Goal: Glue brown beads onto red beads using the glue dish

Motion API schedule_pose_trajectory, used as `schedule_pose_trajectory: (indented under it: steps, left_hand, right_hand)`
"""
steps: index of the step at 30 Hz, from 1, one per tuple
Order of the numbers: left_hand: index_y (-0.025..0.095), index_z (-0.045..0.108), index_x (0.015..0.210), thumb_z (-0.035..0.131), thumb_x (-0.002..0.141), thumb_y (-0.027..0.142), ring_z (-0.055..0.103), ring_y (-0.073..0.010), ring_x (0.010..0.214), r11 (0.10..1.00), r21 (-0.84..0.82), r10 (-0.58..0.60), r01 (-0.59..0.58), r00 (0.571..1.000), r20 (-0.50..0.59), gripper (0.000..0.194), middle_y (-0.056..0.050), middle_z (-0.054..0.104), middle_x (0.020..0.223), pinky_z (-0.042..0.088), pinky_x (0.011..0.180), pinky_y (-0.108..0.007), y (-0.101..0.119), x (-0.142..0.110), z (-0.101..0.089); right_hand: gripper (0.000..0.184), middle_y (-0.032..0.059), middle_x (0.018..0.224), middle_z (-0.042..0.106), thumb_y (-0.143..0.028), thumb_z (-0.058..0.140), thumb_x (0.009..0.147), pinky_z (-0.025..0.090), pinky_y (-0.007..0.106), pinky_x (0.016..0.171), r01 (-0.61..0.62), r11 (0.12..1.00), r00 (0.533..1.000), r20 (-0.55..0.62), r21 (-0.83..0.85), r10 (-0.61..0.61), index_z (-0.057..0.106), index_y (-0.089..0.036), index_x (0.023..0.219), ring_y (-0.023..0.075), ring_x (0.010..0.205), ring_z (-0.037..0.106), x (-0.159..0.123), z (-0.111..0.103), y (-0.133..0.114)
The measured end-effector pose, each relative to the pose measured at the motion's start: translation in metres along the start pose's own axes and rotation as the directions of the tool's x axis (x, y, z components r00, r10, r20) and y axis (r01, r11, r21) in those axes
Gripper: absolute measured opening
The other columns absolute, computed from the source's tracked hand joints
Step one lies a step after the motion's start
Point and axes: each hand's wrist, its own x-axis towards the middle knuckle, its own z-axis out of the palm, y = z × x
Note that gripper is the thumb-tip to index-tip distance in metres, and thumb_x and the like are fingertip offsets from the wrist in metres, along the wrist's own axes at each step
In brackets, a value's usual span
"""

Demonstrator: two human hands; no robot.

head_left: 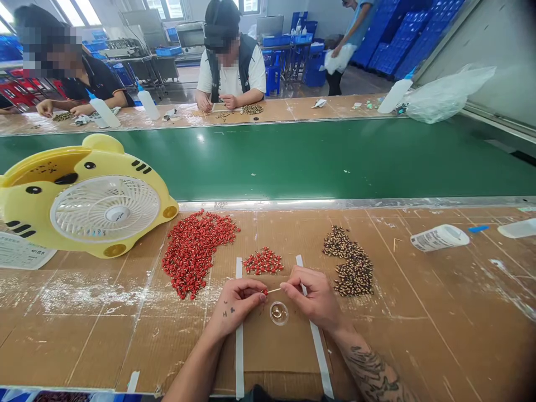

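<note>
My left hand [238, 304] pinches a tiny red bead [264, 291] between thumb and fingertips. My right hand [312, 296] holds a thin pale stick [274, 290], its tip meeting that bead. Just below both hands sits a small clear dish [278, 313] with a shiny liquid in it. A large heap of red-and-gold beads [196, 254] lies to the left, and a smaller red heap [263, 261] lies directly above my hands. To the right is a heap of brown speckled beads [349, 262]. My hands work over a cardboard sheet [272, 346] held by white tape strips.
A yellow cartoon-shaped fan [104, 204] stands at the left. A white plastic bottle [439, 237] lies on the right. A green conveyor belt [268, 159] runs behind the bench. Across it, co-workers sit at a bench with beads and bottles.
</note>
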Motion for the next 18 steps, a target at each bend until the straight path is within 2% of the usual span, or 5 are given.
schedule_pose_trajectory:
  steps: [6,9,12,14,18]
  left_hand:
    - [0.014,0.075,0.082,0.077,0.071,0.022,0.065,-0.0136,0.06,1.0,-0.018,0.004,-0.004,1.0,-0.017,0.013,-0.004,0.075,0.069,0.049,0.059,-0.021,0.001,0.0,0.0]
    - [0.014,0.075,0.082,0.077,0.071,0.023,0.066,-0.0142,0.061,1.0,-0.018,0.001,-0.001,1.0,-0.018,0.014,-0.004,0.074,0.068,0.05,0.06,-0.022,0.002,0.0,0.0]
    - [0.015,0.075,0.083,0.077,0.071,0.024,0.066,-0.0147,0.063,1.0,0.001,0.003,-0.003,1.0,-0.018,0.015,-0.004,0.075,0.07,0.05,0.062,-0.022,0.001,0.0,-0.001]
    - [0.015,0.075,0.083,0.076,0.072,0.025,0.066,-0.0146,0.063,1.0,0.021,0.002,-0.002,1.0,-0.026,0.015,-0.004,0.074,0.07,0.049,0.061,-0.022,0.0,0.0,-0.002]
    - [0.014,0.076,0.083,0.076,0.073,0.029,0.062,-0.014,0.061,0.997,0.081,0.014,-0.011,0.999,-0.039,0.018,-0.004,0.073,0.07,0.047,0.059,-0.021,-0.004,0.002,-0.006]
  right_hand:
    - [0.035,-0.0016,0.057,0.05,-0.034,0.056,0.093,0.036,0.026,0.056,0.02,1.0,1.0,-0.013,-0.008,-0.02,0.053,-0.019,0.061,0.0128,0.055,0.046,-0.002,-0.012,0.001]
    - [0.035,-0.002,0.057,0.049,-0.034,0.058,0.092,0.035,0.026,0.056,0.063,0.996,0.985,0.167,-0.065,-0.051,0.054,-0.018,0.061,0.0127,0.056,0.046,-0.004,-0.023,-0.002]
    - [0.029,-0.0012,0.062,0.056,-0.035,0.064,0.089,0.037,0.025,0.058,0.065,0.984,0.932,0.363,-0.168,0.0,0.061,-0.018,0.066,0.0134,0.061,0.051,-0.003,-0.031,-0.007]
    - [0.023,0.0,0.068,0.06,-0.033,0.064,0.09,0.04,0.025,0.062,0.027,0.974,0.942,0.333,-0.226,0.051,0.065,-0.018,0.072,0.0143,0.066,0.055,-0.001,-0.039,-0.007]
    - [0.019,0.0029,0.081,0.066,-0.025,0.056,0.093,0.044,0.029,0.072,-0.114,0.907,0.985,0.071,-0.406,0.156,0.069,-0.019,0.081,0.0171,0.076,0.059,0.007,-0.07,0.01]
